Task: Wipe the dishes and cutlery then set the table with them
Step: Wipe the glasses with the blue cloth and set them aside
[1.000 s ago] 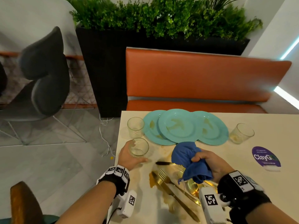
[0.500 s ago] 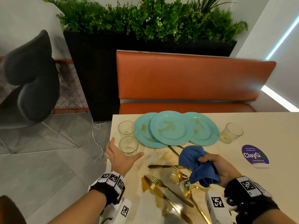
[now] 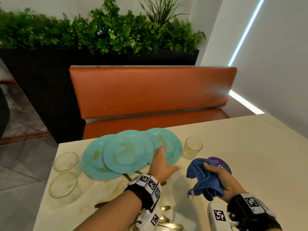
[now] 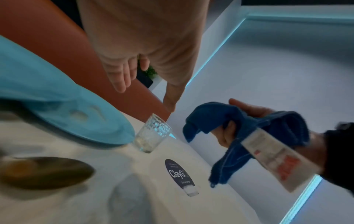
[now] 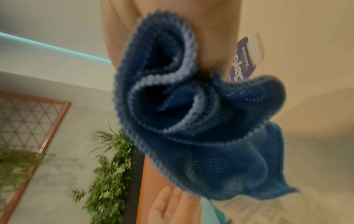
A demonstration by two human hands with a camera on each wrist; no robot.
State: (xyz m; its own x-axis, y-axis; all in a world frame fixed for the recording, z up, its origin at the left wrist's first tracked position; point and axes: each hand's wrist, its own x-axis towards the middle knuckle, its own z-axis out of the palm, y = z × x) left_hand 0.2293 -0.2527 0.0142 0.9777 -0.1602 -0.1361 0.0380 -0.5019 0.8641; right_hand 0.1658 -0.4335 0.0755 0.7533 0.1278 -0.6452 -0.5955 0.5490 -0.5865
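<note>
Blue cloth [image 3: 204, 179] in right hand [image 3: 223, 182]

an orange bench [image 3: 150, 94] fills mid-frame, a black planter [image 3: 41, 72] of greenery behind; a cyan light strip [image 3: 246, 29] at upper right.

The table [image 3: 233, 147] is viewed downward from head height; both wrist views are taken close above it, sharing the blue cloth [image 4: 229, 128] and purple sticker [image 4: 179, 172].

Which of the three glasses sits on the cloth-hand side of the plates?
The patterned glass, alone beside the rightmost teal plate, just beyond the blue cloth. The other two glasses stand together at the table's left edge.
</note>
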